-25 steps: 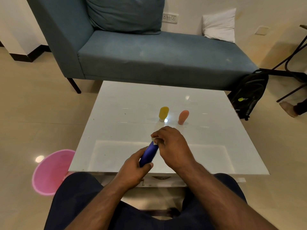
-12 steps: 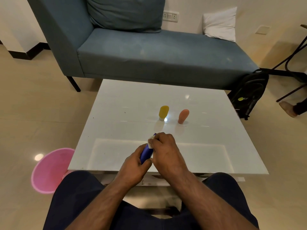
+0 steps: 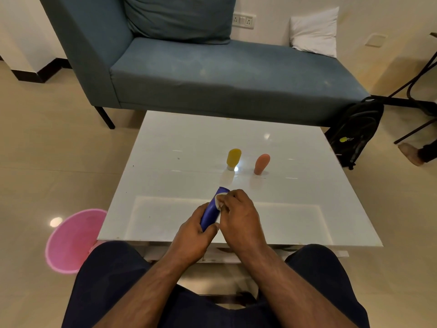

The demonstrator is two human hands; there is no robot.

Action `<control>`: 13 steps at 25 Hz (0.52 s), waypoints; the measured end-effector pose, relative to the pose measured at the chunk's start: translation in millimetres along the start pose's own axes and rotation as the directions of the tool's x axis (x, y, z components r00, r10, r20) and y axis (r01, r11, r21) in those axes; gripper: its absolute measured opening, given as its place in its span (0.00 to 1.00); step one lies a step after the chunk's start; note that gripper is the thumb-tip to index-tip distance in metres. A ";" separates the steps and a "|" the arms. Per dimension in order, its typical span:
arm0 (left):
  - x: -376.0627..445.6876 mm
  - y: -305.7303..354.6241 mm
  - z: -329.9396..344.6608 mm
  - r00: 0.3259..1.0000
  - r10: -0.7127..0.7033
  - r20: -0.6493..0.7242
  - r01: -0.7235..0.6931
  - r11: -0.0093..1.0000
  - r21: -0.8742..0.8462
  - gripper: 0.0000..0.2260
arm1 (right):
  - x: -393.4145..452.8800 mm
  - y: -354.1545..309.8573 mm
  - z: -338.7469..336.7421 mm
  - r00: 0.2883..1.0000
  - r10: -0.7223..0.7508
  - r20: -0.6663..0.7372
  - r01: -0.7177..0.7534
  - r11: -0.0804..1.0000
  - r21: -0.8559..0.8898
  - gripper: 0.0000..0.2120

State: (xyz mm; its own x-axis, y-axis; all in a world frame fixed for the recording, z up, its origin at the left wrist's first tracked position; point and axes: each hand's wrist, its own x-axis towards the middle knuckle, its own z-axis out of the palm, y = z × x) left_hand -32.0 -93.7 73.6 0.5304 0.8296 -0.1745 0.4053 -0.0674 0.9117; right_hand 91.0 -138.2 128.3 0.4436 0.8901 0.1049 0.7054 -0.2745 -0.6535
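Note:
My left hand grips a blue tube-shaped bottle by its lower end and holds it tilted above the near part of the white glossy table. My right hand pinches a small white pad against the bottle's upper side. Further back on the table, a yellow bottle and an orange-pink bottle stand side by side on their caps.
A pink bin stands on the floor left of the table. Behind the table is a blue sofa with a white pillow. A black backpack leans at the right, near dark chair legs and another person's foot.
My right hand has slid back along the blue bottle from its far tip toward the middle, uncovering the tip. The left hand keeps its grip and has shifted only slightly.

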 end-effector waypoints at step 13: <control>-1.9 11.2 -1.8 0.994 -0.109 0.016 0.110 0.982 -0.156 0.19 | -1.5 0.5 2.3 0.998 -0.042 -0.055 0.050 0.987 0.153 0.07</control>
State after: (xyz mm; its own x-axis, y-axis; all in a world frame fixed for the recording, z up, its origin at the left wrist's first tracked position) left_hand -29.8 -95.0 84.8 0.4953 0.8228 -0.2788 0.3402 0.1116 0.9337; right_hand 89.4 -138.8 126.1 0.4431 0.8795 0.1736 0.6342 -0.1707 -0.7541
